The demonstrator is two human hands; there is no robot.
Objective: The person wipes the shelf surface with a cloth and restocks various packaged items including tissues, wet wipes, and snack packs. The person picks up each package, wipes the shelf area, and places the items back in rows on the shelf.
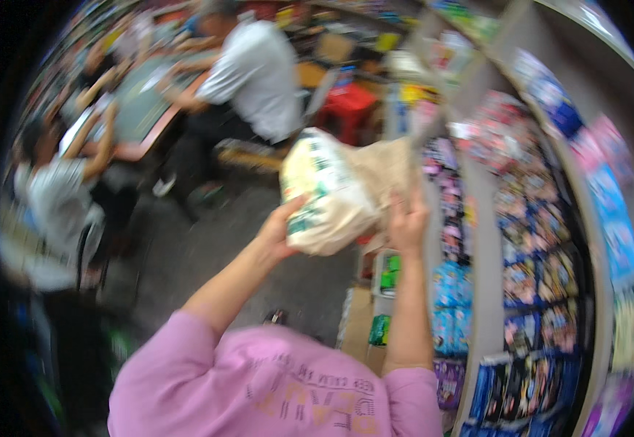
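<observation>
A soft white plastic package (322,202) with green and yellow print is held up in front of me at chest height. My left hand (281,226) grips its left side, thumb on top. Against the package's right side is a brown paper or cardboard piece (385,164), with my right hand (407,221) holding its lower right part near the shelves. Blur hides how the brown piece and the package are joined, if at all.
Shelving (483,273) full of bagged goods rises close on my right. Open cartons (356,322) stand at its foot. Ahead left, several people sit around a table (142,104). A red plastic stool (349,104) stands beyond the package, above the dark floor (185,273).
</observation>
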